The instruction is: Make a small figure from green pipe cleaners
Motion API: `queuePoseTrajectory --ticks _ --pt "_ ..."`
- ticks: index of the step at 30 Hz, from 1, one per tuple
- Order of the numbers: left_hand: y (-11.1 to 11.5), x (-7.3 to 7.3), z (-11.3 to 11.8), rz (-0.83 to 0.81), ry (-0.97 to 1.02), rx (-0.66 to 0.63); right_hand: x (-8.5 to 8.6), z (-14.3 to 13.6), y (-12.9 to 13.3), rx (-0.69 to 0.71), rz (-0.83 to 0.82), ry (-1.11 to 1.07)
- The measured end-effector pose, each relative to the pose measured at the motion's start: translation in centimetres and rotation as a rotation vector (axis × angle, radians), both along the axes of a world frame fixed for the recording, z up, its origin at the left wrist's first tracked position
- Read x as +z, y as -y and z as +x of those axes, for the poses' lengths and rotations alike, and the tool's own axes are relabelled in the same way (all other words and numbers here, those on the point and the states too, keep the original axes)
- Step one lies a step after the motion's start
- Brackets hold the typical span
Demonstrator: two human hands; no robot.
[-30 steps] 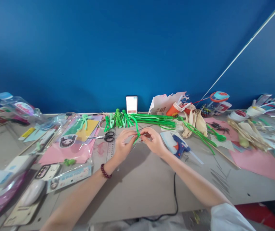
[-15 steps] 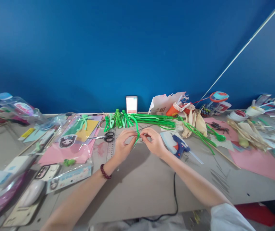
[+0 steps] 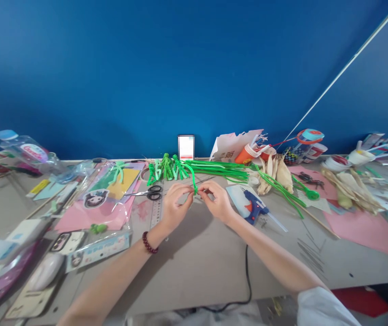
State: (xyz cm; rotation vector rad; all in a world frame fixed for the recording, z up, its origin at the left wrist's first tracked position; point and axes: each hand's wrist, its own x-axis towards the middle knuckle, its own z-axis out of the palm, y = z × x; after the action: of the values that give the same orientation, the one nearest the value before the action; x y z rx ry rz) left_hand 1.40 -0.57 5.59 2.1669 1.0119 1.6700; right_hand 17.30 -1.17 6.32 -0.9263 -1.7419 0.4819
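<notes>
Between my two hands is a green pipe cleaner, its free length curving up and to the left toward the back of the table. My left hand pinches its lower part between thumb and fingers. From the other side, the fingertips of my right hand press on the same spot. The exact bend at the fingertips is partly hidden. Just behind lie several twisted green pipe-cleaner pieces and a bundle of straight green pipe cleaners. Scissors with black handles rest left of my left hand.
A blue glue gun lies right of my right hand, and a black cable runs down the table. A phone-like screen leans on the blue wall. Left are pink paper, a plastic bottle and a white mouse; dried husks stand right.
The green end that showed below my fingertips is now mostly out of sight at the pinch. Both hands have stayed in nearly the same place.
</notes>
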Motion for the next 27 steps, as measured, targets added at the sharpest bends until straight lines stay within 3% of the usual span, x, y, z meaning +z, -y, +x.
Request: queuePoseTrajectory --ticks 5,12,27 --pt "-0.3 0.2 -0.4 -0.016 -0.034 -0.06 0.1 0.4 -0.3 0.022 0.027 0.026" --pt "-0.8 0.2 -0.8 0.093 -0.074 -0.114 0.6 1.0 -0.5 0.051 0.07 0.091" --pt "-1.1 -0.3 -1.0 0.255 -0.185 -0.087 0.8 1.4 -0.4 0.093 0.191 0.177"
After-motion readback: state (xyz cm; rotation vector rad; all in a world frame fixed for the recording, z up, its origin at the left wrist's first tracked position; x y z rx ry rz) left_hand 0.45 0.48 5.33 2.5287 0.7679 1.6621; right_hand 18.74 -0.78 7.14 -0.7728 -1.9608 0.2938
